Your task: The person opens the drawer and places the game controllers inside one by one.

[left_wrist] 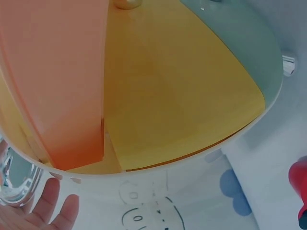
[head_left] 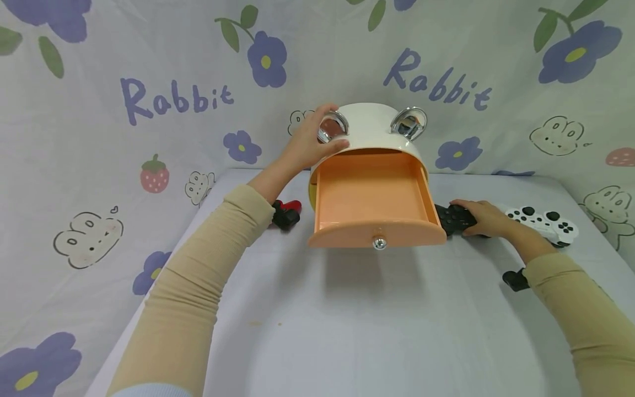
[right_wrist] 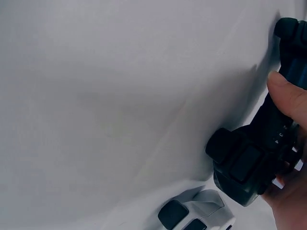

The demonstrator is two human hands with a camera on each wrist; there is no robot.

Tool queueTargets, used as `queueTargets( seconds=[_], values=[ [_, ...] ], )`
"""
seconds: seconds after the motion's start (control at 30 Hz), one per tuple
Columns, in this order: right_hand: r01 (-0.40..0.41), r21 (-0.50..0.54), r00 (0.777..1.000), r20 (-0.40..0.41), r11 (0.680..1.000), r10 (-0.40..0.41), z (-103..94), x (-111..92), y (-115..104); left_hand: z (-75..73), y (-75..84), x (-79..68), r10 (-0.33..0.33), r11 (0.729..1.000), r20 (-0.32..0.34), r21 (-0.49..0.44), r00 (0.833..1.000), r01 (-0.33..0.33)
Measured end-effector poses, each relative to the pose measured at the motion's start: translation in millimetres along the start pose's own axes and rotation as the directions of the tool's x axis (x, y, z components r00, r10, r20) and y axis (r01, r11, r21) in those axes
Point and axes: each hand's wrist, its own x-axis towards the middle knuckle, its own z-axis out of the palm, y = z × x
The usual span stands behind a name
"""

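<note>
A white rounded drawer box (head_left: 369, 118) with two chrome ears stands at the back of the table. Its orange drawer (head_left: 374, 190) is pulled out, and nothing lies inside it. My left hand (head_left: 308, 138) holds the box at its left chrome ear (head_left: 333, 127), thumb on the white front edge. Below the orange drawer, the left wrist view shows a yellow drawer (left_wrist: 177, 86) and a green one (left_wrist: 256, 45), both pushed in. To the right of the box, my right hand (head_left: 485, 218) grips a black game controller (head_left: 452, 219), thumb over its near edge.
Beyond my right hand lies a white game controller (head_left: 545, 223) with black buttons. A red and black controller (head_left: 286, 214) sits left of the box, partly behind my left sleeve. A small black object (head_left: 515, 280) shows beside my right sleeve. A printed cloth (head_left: 188, 49) hangs behind the table.
</note>
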Motion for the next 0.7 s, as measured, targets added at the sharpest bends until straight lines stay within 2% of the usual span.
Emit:
queueTargets(
  seconds=[0.13, 0.5, 0.7],
  values=[
    [-0.004, 0.004, 1.0, 0.015, 1.0, 0.004, -1.8, 0, 0, 0.2, -0.9, 0.1, -0.003, 1.0, 0.0, -0.006, 1.0, 0.003],
    [0.046, 0.035, 0.999, 0.02, 0.998, -0.047, -7.6, -2, -2, 0.7, -3.4, 1.8, 0.01, 1.0, 0.008, 0.002, 1.0, -0.01],
    [0.036, -0.013, 0.999, 0.024, 0.999, -0.036, -12.5, -3, -9, 0.8, -4.0, 1.5, 0.001, 1.0, 0.006, -0.012, 1.0, -0.001]
  ],
)
